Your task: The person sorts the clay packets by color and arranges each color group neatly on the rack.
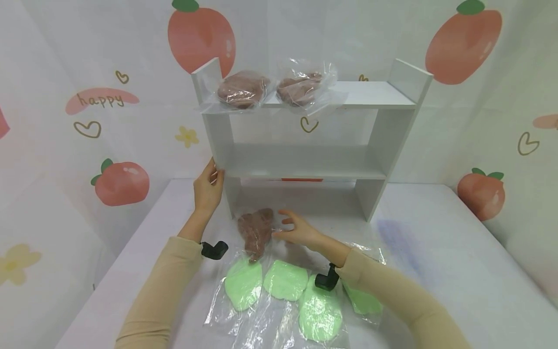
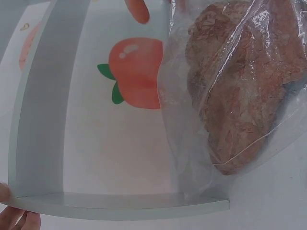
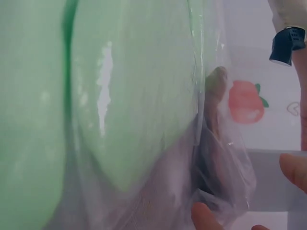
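Note:
A white two-tier shelf (image 1: 305, 162) stands on the table. My left hand (image 1: 207, 191) holds the edge of its left side panel, thumb on one face and fingers (image 2: 29, 221) on the other in the left wrist view. In front of the bottom opening is a lumpy brown piece (image 1: 257, 230) in a clear plastic bag, which looms large at the right of the left wrist view. Just right of it, my right hand (image 1: 301, 231) reaches over with fingers spread and thumb apart, holding nothing. Its fingertips (image 3: 204, 216) come close to the clear plastic in the right wrist view.
Two more bagged brown pieces, one at left (image 1: 244, 89) and one at centre (image 1: 301, 89), lie on the shelf's top board. Several flat light-green pieces (image 1: 320, 310) in clear bags lie on the table (image 1: 436, 232) nearer me. A fruit-patterned cloth (image 1: 479, 131) hangs behind.

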### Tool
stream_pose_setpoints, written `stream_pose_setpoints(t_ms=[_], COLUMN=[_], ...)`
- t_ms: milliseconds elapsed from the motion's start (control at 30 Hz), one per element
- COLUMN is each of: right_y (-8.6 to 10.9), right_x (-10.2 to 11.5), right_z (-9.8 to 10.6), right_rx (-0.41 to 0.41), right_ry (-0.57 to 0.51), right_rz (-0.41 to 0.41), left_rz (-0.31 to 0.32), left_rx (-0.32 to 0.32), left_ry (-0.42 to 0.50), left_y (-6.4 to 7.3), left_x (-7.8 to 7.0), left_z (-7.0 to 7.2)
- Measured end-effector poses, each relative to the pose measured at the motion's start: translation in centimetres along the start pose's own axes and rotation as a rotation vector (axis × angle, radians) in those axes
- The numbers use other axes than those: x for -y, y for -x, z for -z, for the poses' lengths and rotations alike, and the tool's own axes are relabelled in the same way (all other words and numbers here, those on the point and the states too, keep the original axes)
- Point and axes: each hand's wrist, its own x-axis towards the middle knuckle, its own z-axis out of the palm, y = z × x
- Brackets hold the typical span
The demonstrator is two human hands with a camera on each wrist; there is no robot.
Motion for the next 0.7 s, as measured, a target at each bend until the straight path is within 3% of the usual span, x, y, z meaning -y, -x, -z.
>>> stream_pose_setpoints(t_ms=[333, 700], right_y=[-1.2, -1.8], right_x=[-0.1, 0.0], right_z=[-1.5, -2.1], right_rx=[-0.028, -0.008], right_ry=[0.015, 0.135], right_rz=[-0.052, 0.030], left_rz=[-0.002, 0.015], left_rx=[0.006, -0.008], left_ry=[0.002, -0.011], left_y=[0.1, 0.0], left_x=[0.0, 0.1], left_z=[0.0, -0.1])
